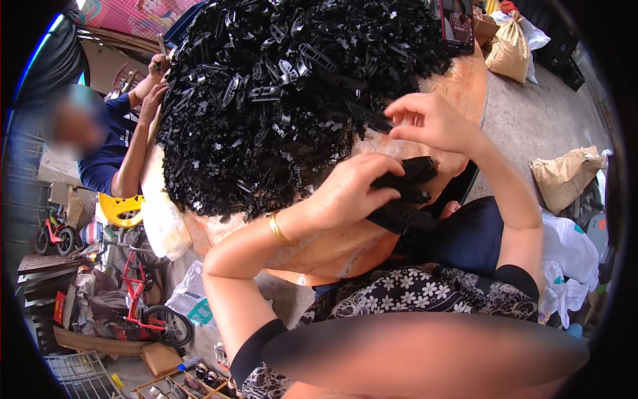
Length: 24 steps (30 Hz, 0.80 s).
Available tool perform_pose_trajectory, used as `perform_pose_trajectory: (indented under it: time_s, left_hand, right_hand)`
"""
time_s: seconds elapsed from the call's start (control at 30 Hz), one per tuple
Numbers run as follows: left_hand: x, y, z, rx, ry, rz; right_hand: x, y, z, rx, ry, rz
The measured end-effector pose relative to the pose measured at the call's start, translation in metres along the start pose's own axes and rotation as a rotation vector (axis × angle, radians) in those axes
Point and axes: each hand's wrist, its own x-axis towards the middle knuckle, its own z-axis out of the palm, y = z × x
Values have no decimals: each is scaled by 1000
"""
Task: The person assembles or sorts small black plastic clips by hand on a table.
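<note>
A great heap of black plastic parts [279,93] covers most of the round orange table [465,80]. Past the far edge sit a tan sack [508,46] and a dark upright card [457,25]; a brown paper bag [563,176] lies on the floor to the right. The left hand [349,193] is closed around a stack of black pieces [405,196], its long axis slanting up to the right. Just above, the right hand [428,123] pinches one small piece off the heap's edge

A small home workshop out in a yard: a big heap of black plastic parts [286,93] on a tabletop [458,80], sacks [565,176], bikes [143,299] and boxes around.
</note>
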Motion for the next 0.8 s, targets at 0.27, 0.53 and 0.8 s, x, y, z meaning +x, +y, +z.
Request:
perform_pose_trajectory:
  time_s: [0.27,0.53,0.8]
  left_hand:
    - [3,-9,-12,435,298,170]
    - [1,-10,-23,378,295,114]
    - [-1,-8,-17,-104,175,-281]
  right_hand:
    - [11,4,30,-239,166,-83]
    - [12,-1,15,134,104,-88]
    - [7,23,24,-528,187,-232]
